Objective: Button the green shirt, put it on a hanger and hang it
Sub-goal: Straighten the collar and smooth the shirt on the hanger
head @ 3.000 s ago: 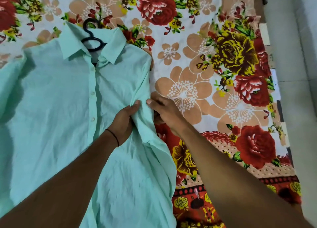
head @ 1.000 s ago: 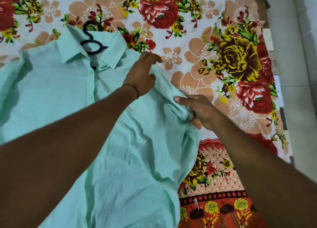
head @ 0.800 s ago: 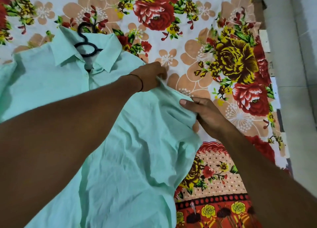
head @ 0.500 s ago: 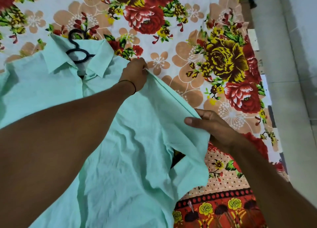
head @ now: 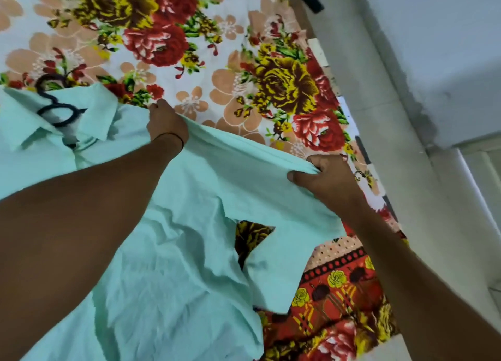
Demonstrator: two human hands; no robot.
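Observation:
A mint green shirt (head: 168,287) lies front up on a flowered bed sheet. A black hanger (head: 58,111) sits inside its collar, the hook poking out over the sheet. My left hand (head: 166,122) grips the shirt at the right shoulder seam. My right hand (head: 324,177) pinches the end of the short right sleeve and holds it stretched out sideways, lifted off the bed. The button placket lies under my left forearm and is hidden.
The floral bed sheet (head: 244,48) covers the bed; its edge runs diagonally at the right. Beyond it are a pale tiled floor (head: 433,225) and a small black object (head: 311,0) at the top by the bed corner.
Since three seconds ago both hands left the bunched sleeve: my left hand went up to the shoulder, my right hand drew the sleeve out to the right until it is taut.

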